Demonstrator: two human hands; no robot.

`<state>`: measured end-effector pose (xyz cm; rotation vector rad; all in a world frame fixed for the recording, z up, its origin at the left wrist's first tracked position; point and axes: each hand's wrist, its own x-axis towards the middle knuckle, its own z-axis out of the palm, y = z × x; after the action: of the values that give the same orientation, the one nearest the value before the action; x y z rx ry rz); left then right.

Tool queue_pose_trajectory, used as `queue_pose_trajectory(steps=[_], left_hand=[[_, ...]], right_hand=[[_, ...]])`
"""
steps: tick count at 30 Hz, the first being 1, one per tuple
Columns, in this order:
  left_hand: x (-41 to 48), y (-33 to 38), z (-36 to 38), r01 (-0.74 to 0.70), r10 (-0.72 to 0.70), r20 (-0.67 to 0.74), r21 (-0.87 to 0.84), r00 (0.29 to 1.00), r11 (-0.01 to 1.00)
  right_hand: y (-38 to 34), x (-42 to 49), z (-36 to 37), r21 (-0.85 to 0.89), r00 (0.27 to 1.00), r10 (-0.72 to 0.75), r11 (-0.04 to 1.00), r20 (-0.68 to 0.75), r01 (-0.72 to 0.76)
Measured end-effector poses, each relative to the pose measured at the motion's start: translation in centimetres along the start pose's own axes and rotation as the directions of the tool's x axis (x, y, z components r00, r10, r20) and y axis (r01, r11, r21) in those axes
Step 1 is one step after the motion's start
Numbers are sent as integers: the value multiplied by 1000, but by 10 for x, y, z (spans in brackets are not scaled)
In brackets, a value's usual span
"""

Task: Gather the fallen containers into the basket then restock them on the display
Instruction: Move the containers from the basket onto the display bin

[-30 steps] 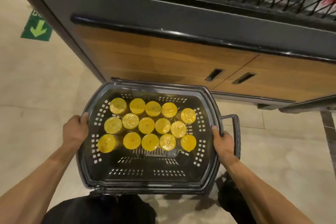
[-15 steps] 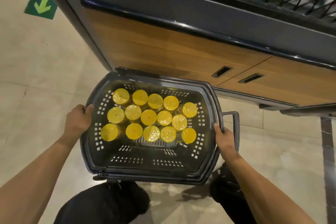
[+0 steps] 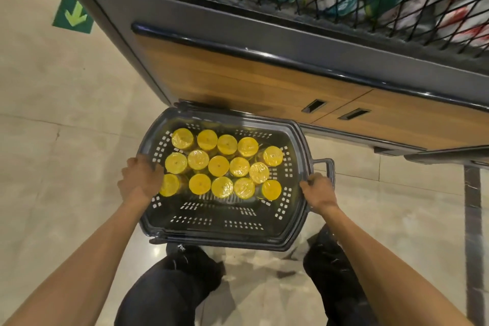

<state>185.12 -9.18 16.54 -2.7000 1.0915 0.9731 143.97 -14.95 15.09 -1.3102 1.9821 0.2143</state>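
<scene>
Dark basket (image 3: 219, 238), long axis left-right, holds upright containers (image 3: 218, 165), yellow lids up. Right hand (image 3: 318, 192) grips right rim; left hand (image 3: 140, 177) curls at left wall, grasp unclear.

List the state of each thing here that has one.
Dark grey plastic basket, upright, loaded, handles folded down.
Yellow-lidded containers, upright, lids on, inside basket.
Left hand, over basket's left rim, grip hidden.
Right hand, gripping basket's right rim.
Wooden cabinet doors, closed.
</scene>
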Motion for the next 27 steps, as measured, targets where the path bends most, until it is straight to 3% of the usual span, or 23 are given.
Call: queue_pose_trajectory(steps=[5, 9, 19, 27], left_hand=[[-22, 16, -8, -205, 190, 85, 251, 978, 946], [-34, 21, -12, -297, 256, 180, 267, 950, 917], [-74, 50, -1, -574, 510, 263, 354, 819, 739], [-92, 80, 44, -596, 525, 288, 296, 801, 746]], right_hand=[[-34, -36, -19, -334, 972, -223, 913, 78, 236], [-48, -55, -22, -494, 952, -291, 816, 95, 299], [-48, -84, -20, -544, 952, -275, 783, 132, 302], [-39, -59, -8, -466, 905, -382, 777, 186, 423]])
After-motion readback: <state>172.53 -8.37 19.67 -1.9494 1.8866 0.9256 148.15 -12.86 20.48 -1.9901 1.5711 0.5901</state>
